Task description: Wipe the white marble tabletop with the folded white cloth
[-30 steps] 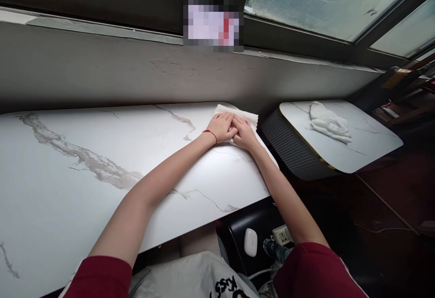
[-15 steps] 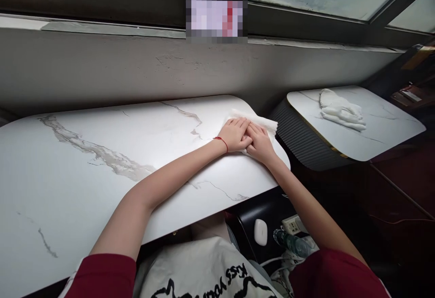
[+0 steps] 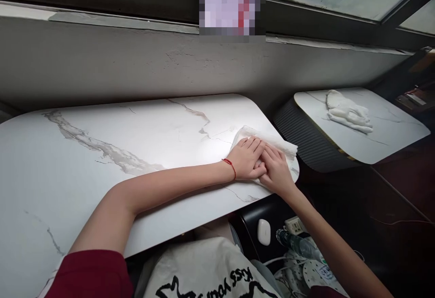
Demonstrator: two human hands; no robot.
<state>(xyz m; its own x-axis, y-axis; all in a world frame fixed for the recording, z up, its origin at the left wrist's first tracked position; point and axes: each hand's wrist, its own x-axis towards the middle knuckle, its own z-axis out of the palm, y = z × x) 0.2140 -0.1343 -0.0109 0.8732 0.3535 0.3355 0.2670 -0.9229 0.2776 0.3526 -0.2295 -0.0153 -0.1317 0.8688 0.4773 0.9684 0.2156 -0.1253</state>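
Observation:
A folded white cloth (image 3: 272,140) lies under both hands near the right front end of the marble-patterned white table (image 3: 163,137). My left hand (image 3: 247,158), with a thin red string bracelet (image 3: 230,166) at the wrist, presses on the cloth with its fingers close together. Right against it, my right hand (image 3: 276,167) bears down on the same cloth. The fingers of the two hands overlap, and their thumbs meet at the near side. Part of the cloth sticks out beyond the fingertips; the rest is hidden under the palms.
Another marble-topped piece (image 3: 380,146) with ribbed sides stands to the right, carrying a crumpled white cloth (image 3: 350,112). Below the table edge are a small white case (image 3: 263,232), a plastic bottle (image 3: 301,245), a power strip (image 3: 295,225) and cables. A wall (image 3: 142,62) runs behind.
Both hands and the cloth under them have slid toward me and to the right along the table's end. The camera view has shifted slightly.

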